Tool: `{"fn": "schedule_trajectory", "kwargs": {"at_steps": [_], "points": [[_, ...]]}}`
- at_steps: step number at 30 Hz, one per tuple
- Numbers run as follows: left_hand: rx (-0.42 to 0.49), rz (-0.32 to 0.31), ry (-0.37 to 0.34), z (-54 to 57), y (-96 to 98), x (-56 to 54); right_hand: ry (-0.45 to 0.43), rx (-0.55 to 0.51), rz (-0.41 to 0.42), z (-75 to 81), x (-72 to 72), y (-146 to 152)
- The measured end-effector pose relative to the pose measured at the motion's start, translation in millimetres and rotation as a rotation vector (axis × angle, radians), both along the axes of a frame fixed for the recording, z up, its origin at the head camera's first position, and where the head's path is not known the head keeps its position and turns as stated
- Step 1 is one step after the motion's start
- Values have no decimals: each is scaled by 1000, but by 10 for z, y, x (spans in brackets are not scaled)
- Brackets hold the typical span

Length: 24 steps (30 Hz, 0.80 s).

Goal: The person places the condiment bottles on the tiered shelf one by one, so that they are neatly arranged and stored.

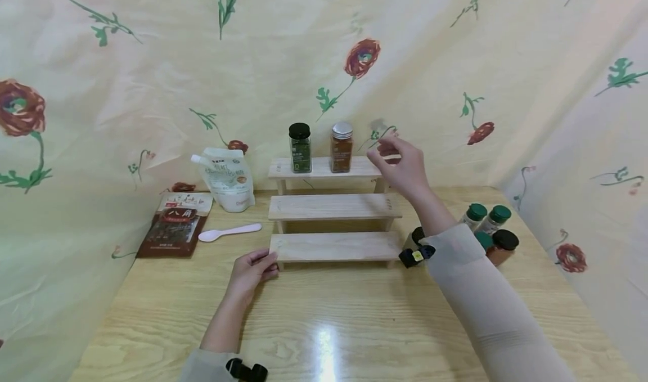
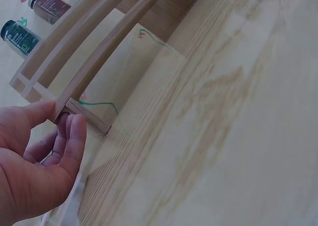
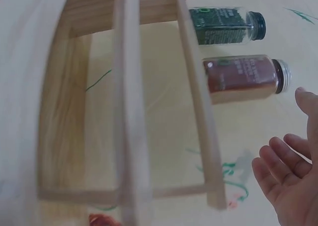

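A three-tier wooden rack [image 1: 334, 206] stands mid-table. My left hand [image 1: 251, 272] pinches the left end of its lowest step; in the left wrist view the thumb lies over the wood and the fingers [image 2: 74, 136] are beneath. On the top step sit a black-lidded jar of green flakes [image 1: 301, 148] and a silver-lidded jar of reddish-brown spice [image 1: 341, 148], side by side. Just right of the reddish-brown jar, my right hand [image 1: 402, 162] hovers with loosely bent fingers and nothing in them. A gap between thumb and that jar's lid [image 3: 282, 76] shows in the right wrist view.
Several spice jars [image 1: 498, 219] stand on the right, partly behind my right sleeve. To the left are a white spouted pouch [image 1: 228, 179], a dark brown packet [image 1: 176, 224] and a pale spoon [image 1: 230, 232]. Flower-patterned cloth [image 1: 283, 61] hangs behind the table.
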<state>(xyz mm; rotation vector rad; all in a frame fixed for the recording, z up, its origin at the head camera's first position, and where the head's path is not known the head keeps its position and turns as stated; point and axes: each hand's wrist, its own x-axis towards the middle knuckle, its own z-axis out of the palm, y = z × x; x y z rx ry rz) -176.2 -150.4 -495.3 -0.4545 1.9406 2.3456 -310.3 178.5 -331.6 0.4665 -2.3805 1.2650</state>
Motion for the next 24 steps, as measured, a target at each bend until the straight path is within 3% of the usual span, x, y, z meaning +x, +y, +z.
{"fn": "schedule_trajectory", "kwargs": {"at_steps": [9, 24], "points": [[-12, -6, 0, 15, -4, 31, -14, 21, -62, -252, 180, 334], [-5, 3, 2, 6, 4, 20, -120, 96, -139, -481, 356, 823]]}}
